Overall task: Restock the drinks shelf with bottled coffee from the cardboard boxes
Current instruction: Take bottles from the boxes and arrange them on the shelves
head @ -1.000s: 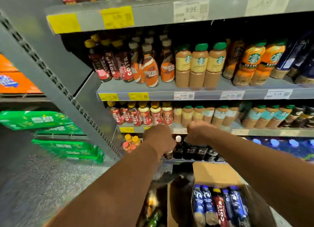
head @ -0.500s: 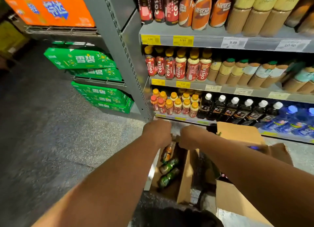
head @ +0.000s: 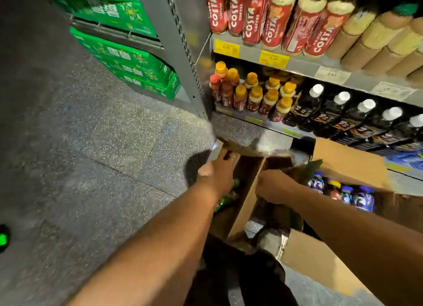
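Below, left hand point(head: 216, 174) grips stiff cardboard flap point(head: 216, 150); right hand point(head: 273, 186) grips box wall point(head: 247, 205).

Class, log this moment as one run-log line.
stage: unpacking | left hand: over open brown cardboard box | right hand: on its side wall | grips: unclear

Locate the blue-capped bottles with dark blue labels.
Head view, lower right: the blue-capped bottles stand inside the open brown cardboard box, just right of the right hand and below the row of black white-capped bottles.
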Demonstrator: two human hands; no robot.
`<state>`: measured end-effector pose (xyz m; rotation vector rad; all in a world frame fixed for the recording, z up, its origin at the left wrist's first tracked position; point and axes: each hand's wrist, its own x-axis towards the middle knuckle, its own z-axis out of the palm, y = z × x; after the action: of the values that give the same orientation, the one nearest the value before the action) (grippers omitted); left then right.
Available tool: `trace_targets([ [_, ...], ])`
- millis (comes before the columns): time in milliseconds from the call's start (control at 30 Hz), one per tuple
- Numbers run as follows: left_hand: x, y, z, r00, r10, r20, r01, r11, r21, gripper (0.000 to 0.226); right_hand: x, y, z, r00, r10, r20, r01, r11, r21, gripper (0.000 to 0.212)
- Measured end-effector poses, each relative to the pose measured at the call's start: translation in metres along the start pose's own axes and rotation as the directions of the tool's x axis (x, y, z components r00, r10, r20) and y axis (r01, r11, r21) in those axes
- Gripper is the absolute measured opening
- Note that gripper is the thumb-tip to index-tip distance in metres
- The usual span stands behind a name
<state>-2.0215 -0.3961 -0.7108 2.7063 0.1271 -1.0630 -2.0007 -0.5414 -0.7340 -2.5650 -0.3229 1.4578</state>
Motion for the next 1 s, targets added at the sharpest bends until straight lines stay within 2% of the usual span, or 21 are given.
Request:
trace_targets([
  [200, 0.034, -0.045, 0.083, 0.984, -0.068, 0.165, 0.080, 0.994, -0.068, 0.035, 0.057, 0.002, 0.068, 0.990, 0.001, 0.139, -0.010, 0.998, 0.059, 0.016],
  [367, 0.073, -0.069, 0.142, 0.970, -0.115, 0.213, 0.160, 0.965, -0.207, 0.034, 0.100, 0.000, 0.122, 0.980, 0.086, 0.182, -0.129, 0.961, 0.244, 0.021],
  [500, 0.105, -0.086, 0.193, 0.973, -0.106, 0.205, 0.167, 0.936, -0.309, 0.056, 0.144, -0.002, 0.171, 0.960, 0.198, 0.197, -0.263, 0.879, 0.398, 0.024],
  [600, 0.135, -0.102, 0.233, 0.966, -0.099, 0.240, 0.163, 0.950, -0.266, 0.044, 0.177, -0.006, 0.207, 0.949, 0.243, 0.202, -0.315, 0.777, 0.545, 0.029],
  [800, 0.197, -0.125, 0.291, 0.960, -0.117, 0.255, 0.214, 0.893, -0.395, 0.046, 0.249, -0.005, 0.269, 0.875, 0.366, 0.318, -0.470, 0.479, 0.741, 0.033],
  [900, 0.221, -0.133, 0.316, 0.971, -0.150, 0.185, 0.218, 0.870, -0.442, 0.043, 0.283, -0.001, 0.292, 0.802, 0.451, 0.391, -0.544, 0.282, 0.790, 0.038],
  [1000, 0.239, -0.140, 0.336, 0.965, -0.177, 0.193, 0.250, 0.839, -0.483, 0.051, 0.309, 0.003, 0.313, 0.719, 0.537, 0.440, -0.564, 0.082, 0.822, 0.046],
])
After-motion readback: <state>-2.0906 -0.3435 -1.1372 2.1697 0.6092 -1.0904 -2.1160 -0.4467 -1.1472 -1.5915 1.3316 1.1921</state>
